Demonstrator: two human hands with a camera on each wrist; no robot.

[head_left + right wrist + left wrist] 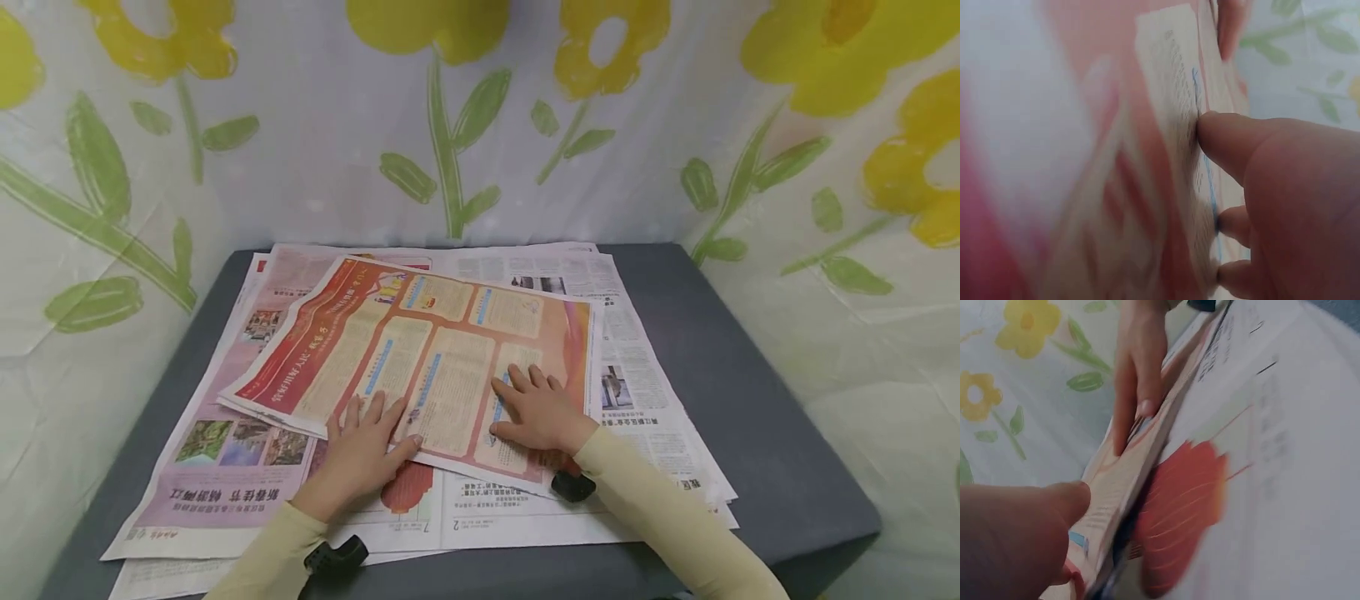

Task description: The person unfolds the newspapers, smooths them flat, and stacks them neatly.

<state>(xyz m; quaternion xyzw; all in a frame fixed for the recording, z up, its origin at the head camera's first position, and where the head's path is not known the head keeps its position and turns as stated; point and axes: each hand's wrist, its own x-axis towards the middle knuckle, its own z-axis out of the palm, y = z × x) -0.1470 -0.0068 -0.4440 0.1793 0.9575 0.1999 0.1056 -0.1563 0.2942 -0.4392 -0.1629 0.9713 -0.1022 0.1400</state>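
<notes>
A folded newspaper (457, 367) with a red and orange page lies slanted on top of larger opened newspaper sheets (652, 450). My left hand (363, 454) rests on its near edge towards the left, fingers spread, the thumb along the edge. On its right part my right hand (543, 408) lies with spread fingertips touching the printed page. The left wrist view shows the left thumb (1072, 500) over the folded paper, beside a red lantern picture (1179, 512) on the sheet below. In the right wrist view the right thumb (1222, 140) and fingertips press on the page.
The sheets cover much of a dark grey table (750, 400), and a few overhang or near its front edge. A white curtain (315, 167) printed with yellow flowers stands around the back and sides. Each wrist wears a black strap device (337, 557).
</notes>
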